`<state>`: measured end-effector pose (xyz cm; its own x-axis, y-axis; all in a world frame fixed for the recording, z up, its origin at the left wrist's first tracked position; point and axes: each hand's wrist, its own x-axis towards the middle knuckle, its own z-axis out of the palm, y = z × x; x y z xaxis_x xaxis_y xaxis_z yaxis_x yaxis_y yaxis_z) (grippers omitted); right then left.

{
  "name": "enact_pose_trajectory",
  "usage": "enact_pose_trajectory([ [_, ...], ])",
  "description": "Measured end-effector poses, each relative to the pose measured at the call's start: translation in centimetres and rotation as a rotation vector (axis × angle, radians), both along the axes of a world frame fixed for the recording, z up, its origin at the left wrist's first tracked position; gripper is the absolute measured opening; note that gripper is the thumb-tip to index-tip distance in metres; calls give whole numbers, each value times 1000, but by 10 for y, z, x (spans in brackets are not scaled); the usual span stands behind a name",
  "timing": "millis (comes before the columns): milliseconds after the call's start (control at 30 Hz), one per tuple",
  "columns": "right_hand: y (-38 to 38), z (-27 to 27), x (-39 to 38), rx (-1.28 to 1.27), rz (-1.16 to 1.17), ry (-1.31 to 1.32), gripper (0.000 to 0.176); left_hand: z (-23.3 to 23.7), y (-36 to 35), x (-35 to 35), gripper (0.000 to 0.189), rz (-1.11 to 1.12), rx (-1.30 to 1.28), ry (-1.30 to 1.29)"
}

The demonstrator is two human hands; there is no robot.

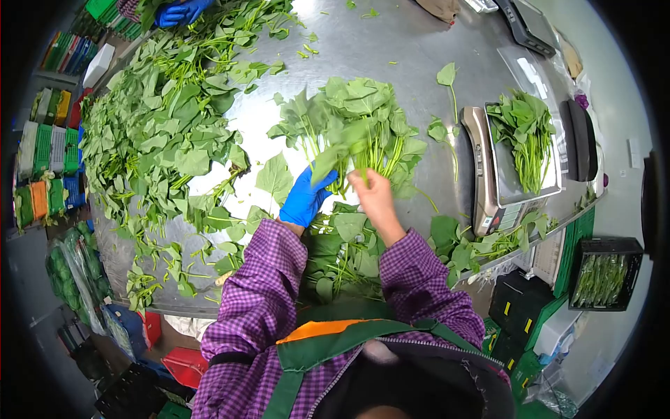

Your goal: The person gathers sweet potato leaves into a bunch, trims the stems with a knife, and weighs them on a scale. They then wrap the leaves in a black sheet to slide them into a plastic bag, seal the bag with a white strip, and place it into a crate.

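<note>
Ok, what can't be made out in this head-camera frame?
- Left hand and right hand: the fingertips are buried in the bunch of greens, so the leaves hide the grip on the stems.
- Scale: the readout on the front is too small and blurred to read.
- Co-worker's gloved hands: cut off by the top edge.
- Black crate: its contents are too small and distorted at the rim to identify.

Green leafy stems (363,133), blue glove (305,197), purple checked sleeves (262,279), silver table (391,49), orange-green apron (328,339).
</note>
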<state>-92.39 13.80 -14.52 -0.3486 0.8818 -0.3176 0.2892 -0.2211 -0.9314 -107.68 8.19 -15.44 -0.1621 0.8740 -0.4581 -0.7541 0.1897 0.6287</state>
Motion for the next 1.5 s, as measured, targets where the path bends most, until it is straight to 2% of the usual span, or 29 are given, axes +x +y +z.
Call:
enact_pose_trajectory([
  [33,3,-1,2,-124,-137,106,22,-2,-1,-5,39,-51,-47,-78],
  [67,5,14,3,-146,-250,331,17,-7,-2,-8,37,-70,-27,-55],
  [100,8,17,5,-147,-248,328,17,-12,-5,-9,37,-68,-28,-57],
  [167,16,20,9,-146,-397,557,13,-18,-8,-12,38,-92,-107,-38],
  [333,7,19,26,-103,-480,479,13,-39,-14,-20,40,-57,-90,-60],
  [400,-3,13,48,-139,-511,294,15,-35,-14,-20,42,-15,-93,-61],
  [433,-8,12,59,-139,-511,293,15,-27,-13,-19,42,-15,-94,-62],
  [500,-19,8,84,-85,-608,75,16,-17,-14,-15,44,-35,-98,99],
  [533,-22,3,99,-87,-608,70,16,-18,-14,-14,44,-35,-101,95],
  [600,-23,-2,116,-38,-830,263,19,-20,-13,-14,46,-57,-98,123],
  [633,-23,-6,119,-39,-831,262,19,-21,-13,-13,46,-58,-99,123],
  [700,-19,12,107,46,-787,127,19,-19,-13,-9,47,-51,-75,114],
  [767,-23,24,78,-84,-673,131,17,-18,-11,-7,47,-48,-103,123],
  [833,-27,19,49,-100,-481,65,19,-19,-12,-6,46,-38,-132,135],
  [867,-27,16,32,-77,-356,14,21,-21,-14,-4,48,-34,-105,246],
  [933,-25,11,-1,49,-235,120,23,-18,-15,1,44,-13,-74,442],
  [967,-20,17,-14,47,-230,124,23,-16,-15,2,44,-8,-76,446],
  [1033,-9,36,-34,279,-55,-16,23,-13,-15,6,44,8,-62,564],
  [1067,-3,26,-40,280,-52,-15,23,-7,-14,11,45,59,-39,542],
  [1100,1,14,-45,405,-5,-87,22,-10,-13,13,45,63,-39,540],
  [1133,3,2,-47,530,44,-159,21,-14,-12,14,45,46,-52,595],
  [1167,5,4,-49,533,49,-157,21,-14,-10,14,46,30,-65,650],
  [1233,7,9,-48,492,62,-91,20,-15,-10,13,45,42,-84,585],
  [1300,-1,7,-45,567,82,-95,19,-32,-10,9,45,40,-91,465],
  [1367,-16,7,-45,320,126,-108,18,-42,-10,7,40,55,-21,558],
  [1433,-22,9,-44,279,108,-98,17,-41,-13,4,34,19,-31,732],
  [1467,-25,19,-43,51,135,-37,16,-45,-14,3,31,44,-44,568],
  [1500,-27,31,-39,-175,162,24,15,-43,-14,1,31,37,-46,568],
])
